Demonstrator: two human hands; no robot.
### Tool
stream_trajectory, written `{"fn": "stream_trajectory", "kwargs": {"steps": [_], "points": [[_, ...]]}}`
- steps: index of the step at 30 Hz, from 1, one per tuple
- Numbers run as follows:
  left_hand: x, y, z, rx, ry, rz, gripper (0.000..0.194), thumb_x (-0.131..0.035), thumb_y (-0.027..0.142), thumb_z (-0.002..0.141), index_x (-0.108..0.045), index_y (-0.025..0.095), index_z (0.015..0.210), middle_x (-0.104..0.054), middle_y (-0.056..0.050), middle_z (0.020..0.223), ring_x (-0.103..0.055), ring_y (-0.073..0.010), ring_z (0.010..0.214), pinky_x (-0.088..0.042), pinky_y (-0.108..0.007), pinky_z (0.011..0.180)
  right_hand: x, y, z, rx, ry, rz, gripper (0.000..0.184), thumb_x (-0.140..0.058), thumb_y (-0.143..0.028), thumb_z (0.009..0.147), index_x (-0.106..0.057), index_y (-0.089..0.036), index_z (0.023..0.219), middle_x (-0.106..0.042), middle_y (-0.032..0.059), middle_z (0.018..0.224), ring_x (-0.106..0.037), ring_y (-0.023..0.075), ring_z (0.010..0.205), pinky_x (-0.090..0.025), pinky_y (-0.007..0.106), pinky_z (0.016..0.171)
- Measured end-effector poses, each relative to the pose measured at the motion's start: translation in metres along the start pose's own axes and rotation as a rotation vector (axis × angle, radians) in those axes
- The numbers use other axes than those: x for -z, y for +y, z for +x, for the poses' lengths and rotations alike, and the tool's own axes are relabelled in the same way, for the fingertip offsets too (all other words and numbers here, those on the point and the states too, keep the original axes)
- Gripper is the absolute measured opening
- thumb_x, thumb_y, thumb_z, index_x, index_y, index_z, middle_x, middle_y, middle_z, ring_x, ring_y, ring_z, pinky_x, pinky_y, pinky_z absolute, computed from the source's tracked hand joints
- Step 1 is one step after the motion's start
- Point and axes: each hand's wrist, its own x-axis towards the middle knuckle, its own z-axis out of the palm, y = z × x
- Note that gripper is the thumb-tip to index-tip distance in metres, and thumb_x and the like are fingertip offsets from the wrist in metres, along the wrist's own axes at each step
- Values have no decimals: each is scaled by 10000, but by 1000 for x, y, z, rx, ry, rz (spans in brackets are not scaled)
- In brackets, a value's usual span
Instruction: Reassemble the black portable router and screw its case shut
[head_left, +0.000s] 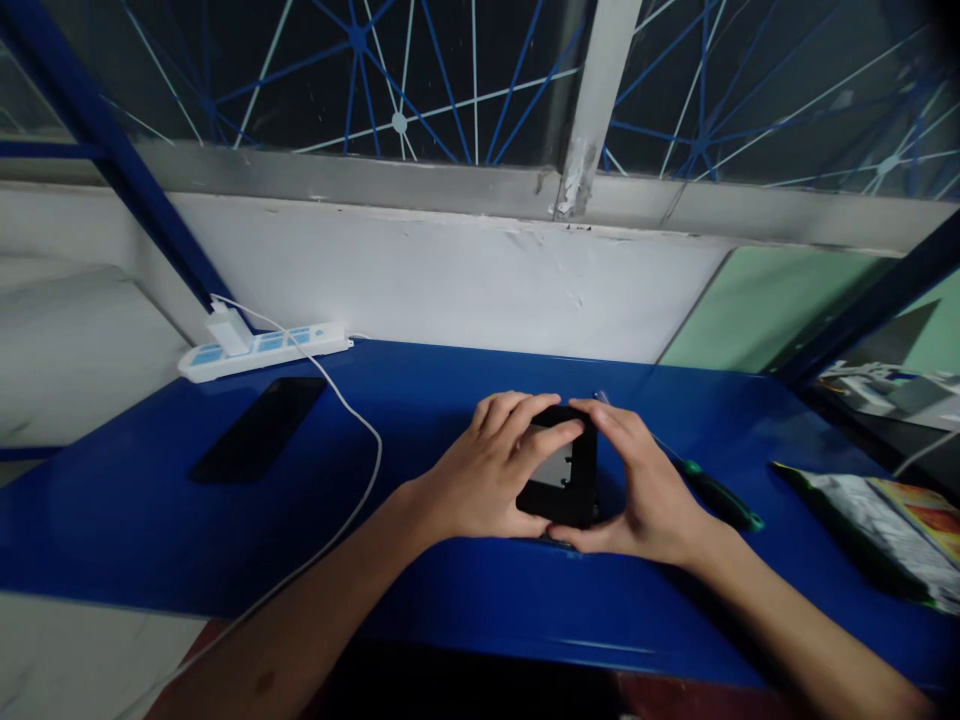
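Blue tabletop: two hands holding a black box

A window patterned with blue and pale lines is spanning the upper view, and a white wall is standing beneath it. The tabletop is extending from that wall toward the person. A green panel is standing at the far right.

The left hand is reaching across the top of the black box, its thumb lying along the near edge. The right hand is curving around the opposite side, fingertips at the far corner and thumb near the other thumb. The grip of each hand is holding the box. The box is sitting between the palms, over the middle of the tabletop; whether its underside is touching cannot be told.

A foil packet is lying at the right. A dark flat slab is lying at the left, just in front of a white power strip. A green-handled screwdriver is lying beyond the right forearm, shaft pointing away leftward. A white plug is sitting in the strip, and a thin white cable is running from it toward the left forearm.
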Motion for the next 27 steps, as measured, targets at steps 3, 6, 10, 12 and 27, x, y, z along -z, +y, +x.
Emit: {"fn": "stream_trajectory", "kwargs": {"steps": [3, 6, 10, 12, 27], "points": [[0, 0, 0, -47, 16, 13, 887, -748, 546, 813, -272, 215, 1485, -422, -227, 1471, -446, -403, 1320, -374, -594, 1077, 1, -2, 2, 13, 14, 16, 1228, -847, -584, 686, -132, -264, 1633, -493, 192, 1454, -558, 405, 1299, -545, 623, 1016], [1, 2, 1, -56, 37, -32, 892, -762, 539, 802, -276, 233, 1484, -433, -213, 1458, -458, -400, 1321, -388, -595, 1069, 3, -4, 4, 27, 26, 52, 1261, -872, -594, 650, -147, -271, 1630, -491, 185, 1467, -555, 410, 1315, -513, 641, 1058], [-1, 6, 4, -21, 134, -217, 1037, -842, 430, 706, -214, 266, 1515, -419, -191, 1467, -466, -399, 1336, -428, -594, 1056, 4, -5, 2, 35, 95, 205, 1404, -863, -726, 533, -115, -274, 1632, -422, 187, 1559, -487, 456, 1394, -449, 687, 1119], [-4, 7, 5, -7, 197, -328, 1161, -899, 390, 632, -176, 265, 1532, -386, -199, 1470, -450, -410, 1352, -446, -603, 1065, 5, -4, 0, -23, 103, 260, 1420, -832, -768, 528, -75, -294, 1632, -364, 185, 1611, -441, 469, 1434, -438, 701, 1124], [-17, -3, -2, 145, 306, -683, 1343, -1006, 440, 532, -114, 297, 1525, -362, -206, 1483, -478, -442, 1369, -426, -667, 1135, -6, 6, 2, -177, -248, 317, 1393, -871, -620, 637, 39, -272, 1631, -290, 235, 1656, -359, 462, 1495, -399, 676, 1164]]}}
